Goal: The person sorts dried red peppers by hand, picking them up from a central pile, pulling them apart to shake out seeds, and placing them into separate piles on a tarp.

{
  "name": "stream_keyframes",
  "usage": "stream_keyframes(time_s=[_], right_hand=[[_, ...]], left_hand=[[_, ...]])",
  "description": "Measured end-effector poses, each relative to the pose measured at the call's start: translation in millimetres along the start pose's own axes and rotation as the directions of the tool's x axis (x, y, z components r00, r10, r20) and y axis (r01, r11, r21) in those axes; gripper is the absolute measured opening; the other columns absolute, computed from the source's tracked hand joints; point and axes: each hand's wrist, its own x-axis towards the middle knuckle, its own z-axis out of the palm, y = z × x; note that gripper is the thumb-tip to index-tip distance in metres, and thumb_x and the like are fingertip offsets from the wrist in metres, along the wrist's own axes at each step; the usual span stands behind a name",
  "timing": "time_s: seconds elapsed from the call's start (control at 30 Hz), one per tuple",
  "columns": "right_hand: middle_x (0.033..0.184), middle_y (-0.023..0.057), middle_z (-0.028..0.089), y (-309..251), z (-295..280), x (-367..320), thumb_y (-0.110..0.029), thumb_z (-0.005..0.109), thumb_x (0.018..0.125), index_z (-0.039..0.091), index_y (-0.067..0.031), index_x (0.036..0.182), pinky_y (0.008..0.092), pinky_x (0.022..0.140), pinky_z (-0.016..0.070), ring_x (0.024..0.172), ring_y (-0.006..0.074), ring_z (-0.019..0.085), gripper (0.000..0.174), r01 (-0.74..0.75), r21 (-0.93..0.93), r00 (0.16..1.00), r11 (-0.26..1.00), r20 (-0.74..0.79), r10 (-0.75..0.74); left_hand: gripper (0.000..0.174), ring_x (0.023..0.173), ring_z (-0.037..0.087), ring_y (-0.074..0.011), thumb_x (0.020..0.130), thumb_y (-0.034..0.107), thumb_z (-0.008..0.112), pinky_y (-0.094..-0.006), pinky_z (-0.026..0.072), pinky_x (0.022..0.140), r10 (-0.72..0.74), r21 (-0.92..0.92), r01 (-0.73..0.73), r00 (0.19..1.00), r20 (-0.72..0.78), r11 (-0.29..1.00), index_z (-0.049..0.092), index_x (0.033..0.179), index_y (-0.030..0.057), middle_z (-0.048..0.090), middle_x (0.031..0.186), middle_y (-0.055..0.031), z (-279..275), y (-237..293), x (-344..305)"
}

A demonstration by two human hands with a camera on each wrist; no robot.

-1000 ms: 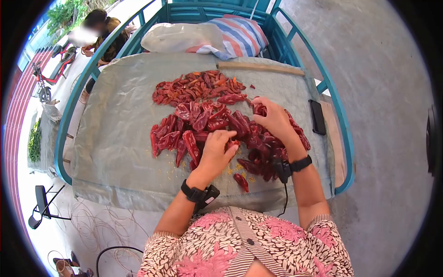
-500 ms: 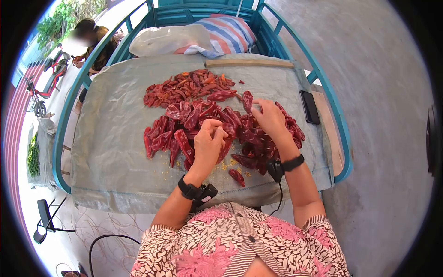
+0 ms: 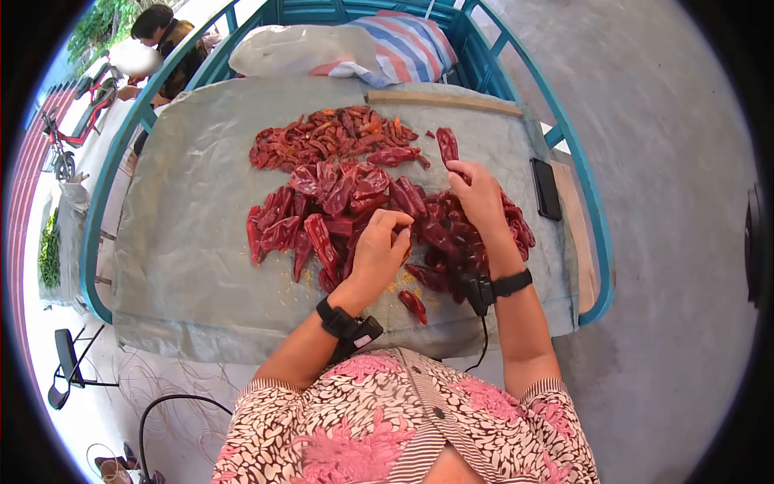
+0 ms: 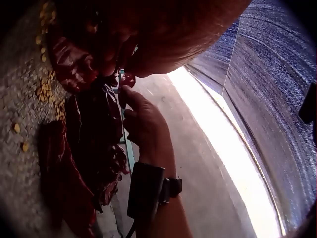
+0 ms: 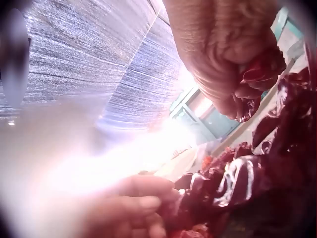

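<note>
In the head view, the right hand point(image 3: 481, 202) pinches one end of a long dark-red pepper point(image 3: 447, 145), which points away from the body above the sheet. The left hand point(image 3: 379, 252) has bent fingers round a red pepper at the near side of the large pepper heap point(image 3: 343, 194); its fingers hide most of that pepper. From the left wrist, the left hand point(image 4: 173, 34) looms dark over a wrinkled pepper point(image 4: 72, 59). In the right wrist view, the right hand point(image 5: 228, 54) grips a glossy pepper point(image 5: 262, 69) above the heap.
A pile of smaller dried peppers point(image 3: 322, 137) lies beyond the heap. One pepper point(image 3: 413, 306) lies near the front edge among yellow seeds. A phone point(image 3: 546, 189) and wooden strip point(image 3: 443, 102) rest on the sheet point(image 3: 193, 242), inside teal rails point(image 3: 584, 218). Someone point(image 3: 179, 56) sits beyond the left rail.
The right hand has drawn a pepper out from the heap and moved it away from the body. The left hand stays near the heap's front, its fingers slightly shifted.
</note>
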Motion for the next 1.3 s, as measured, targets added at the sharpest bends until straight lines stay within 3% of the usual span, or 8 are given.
stream_keyframes(time_s=[0.1,0.3,0.4,0.5,0.7,0.9,1.1,1.3], right_hand=[[0.121,0.0177,0.070,-37,-20,-18,-0.024,0.067,0.091,0.073,-0.0075,0.118,0.0404,0.091,0.0529,0.109,0.0308,0.068,0.032,0.029,0.160,0.988,0.987,0.142,-0.052],[0.127,0.0125,0.067,-11,-17,-28,-0.022,0.064,0.092,0.070,-0.0101,0.120,0.0448,0.091,0.0530,0.113,0.0338,0.066,0.031,-0.025,-0.345,0.999,0.938,0.020,0.034],[0.129,0.0094,0.066,0,-13,-25,-0.021,0.062,0.092,0.069,-0.0139,0.122,0.0454,0.092,0.0529,0.114,0.0345,0.065,0.032,-0.031,-0.443,0.965,0.896,0.222,0.143],[0.129,0.0079,0.066,-4,-17,-20,-0.020,0.062,0.091,0.068,-0.0182,0.127,0.0452,0.093,0.0528,0.115,0.0332,0.065,0.036,-0.133,-0.405,0.954,0.905,0.194,0.227],[0.122,0.0070,0.067,16,-7,-25,-0.019,0.062,0.092,0.068,-0.0203,0.122,0.0442,0.089,0.0528,0.109,0.0313,0.066,0.031,0.116,-0.411,0.981,0.904,0.190,-0.040],[0.119,0.0061,0.068,4,-10,-19,-0.014,0.058,0.093,0.071,-0.0232,0.116,0.0461,0.083,0.0542,0.102,0.0320,0.069,0.028,0.024,-0.503,0.968,0.864,0.229,0.106],[0.117,0.0065,0.068,-14,-15,-38,-0.009,0.063,0.092,0.075,-0.0210,0.104,0.0412,0.082,0.0553,0.099,0.0303,0.070,0.021,0.125,-0.210,0.989,0.970,-0.054,-0.139],[0.119,0.0075,0.067,-55,-9,-65,-0.005,0.067,0.089,0.075,-0.0176,0.107,0.0361,0.079,0.0566,0.093,0.0270,0.071,0.023,0.258,0.181,0.951,0.949,0.127,-0.282]], left_hand=[[0.017,0.074,0.061,-0.0165,0.093,0.001,0.065,-0.0315,0.0496,0.069,-0.006,0.005,0.005,1.000,0.016,1.000,0.066,0.110,0.0041,0.059,0.103,-0.0080,0,0,0],[0.019,0.075,0.059,-0.0135,0.093,-0.003,0.064,-0.0288,0.0491,0.068,0.082,0.043,-0.085,0.995,0.054,0.995,0.067,0.111,0.0040,0.059,0.105,-0.0064,2,-2,-2],[0.020,0.075,0.060,-0.0140,0.092,-0.003,0.063,-0.0298,0.0500,0.069,0.138,0.073,-0.143,0.988,0.075,0.987,0.067,0.111,0.0043,0.060,0.104,-0.0069,3,-5,-2],[0.020,0.077,0.061,-0.0148,0.092,-0.003,0.063,-0.0301,0.0507,0.071,0.140,0.067,-0.145,0.987,0.074,0.987,0.067,0.110,0.0042,0.061,0.103,-0.0071,0,-3,-3],[0.019,0.079,0.059,-0.0149,0.092,-0.003,0.063,-0.0293,0.0500,0.071,0.084,-0.001,-0.084,0.994,0.076,0.996,0.067,0.109,0.0036,0.061,0.101,-0.0068,1,-4,-2],[0.018,0.078,0.057,-0.0136,0.093,-0.002,0.063,-0.0282,0.0489,0.071,0.077,0.000,-0.077,0.993,0.088,0.997,0.068,0.109,0.0037,0.060,0.099,-0.0055,-1,-6,-2],[0.021,0.075,0.056,-0.0085,0.101,0.010,0.064,-0.0264,0.0487,0.069,-0.082,-0.198,0.101,0.991,0.101,0.975,0.063,0.121,0.0034,0.063,0.096,-0.0031,0,-6,-2],[0.045,0.073,0.054,-0.0060,0.100,0.015,0.068,-0.0231,0.0479,0.065,-0.130,-0.336,0.155,0.987,0.097,0.929,0.052,0.141,0.0030,0.062,0.091,-0.0012,0,3,-2]])
